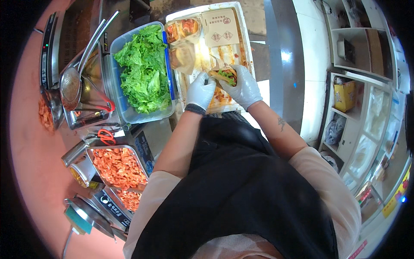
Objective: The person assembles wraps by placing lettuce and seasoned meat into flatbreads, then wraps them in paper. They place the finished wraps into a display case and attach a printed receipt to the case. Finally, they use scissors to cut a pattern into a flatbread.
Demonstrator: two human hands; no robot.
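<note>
My right hand (243, 87), in a clear glove, is closed around a filled bun (225, 77) with green lettuce and brown filling showing at its opening. My left hand (202, 90), gloved too, has its fingers drawn together at the bun's left edge, pinching it there. Both hands are over a white foam tray (246, 32) smeared with orange sauce. Beyond the left hand, in the tray, a wrapped bun (183, 57) lies below more wrapped filled buns (183, 29). Printed brown paper wrappers (221, 28) lie at the tray's far right.
Left of the tray stands a clear blue-rimmed tub (167, 69) heaped with lettuce (144, 69). Further left are a strainer ladle (70, 86) and red-handled scissors (106, 137). Metal pans of orange-red meat pieces (118, 166) sit nearer me. White shelves (351, 93) are at the right.
</note>
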